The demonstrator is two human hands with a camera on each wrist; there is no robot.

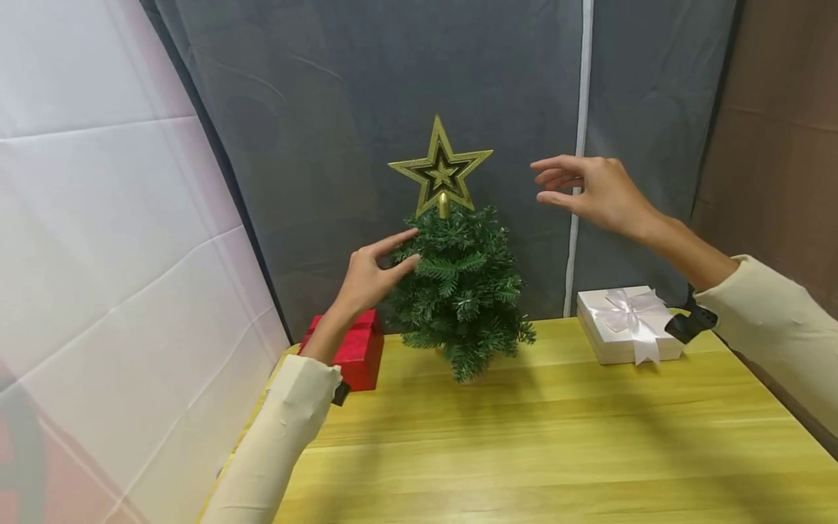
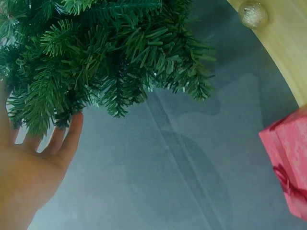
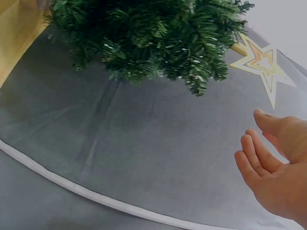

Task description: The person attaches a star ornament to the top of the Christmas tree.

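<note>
A small green artificial Christmas tree stands on the table, with a gold star topper upright at its tip. My left hand is at the upper left of the tree, its fingertips right at the branches just below the star. In the left wrist view those fingers reach straight up to the green needles. Off to the right of the star, my right hand is raised in the air, fingers loosely bent and nothing in them. The right wrist view shows the gold star beyond its fingertips.
On the yellow wood-grain table, a red gift box sits behind my left forearm. A white gift box with a pale ribbon bow lies at the back right. The left wrist view shows a gold bauble. Grey cloth hangs behind.
</note>
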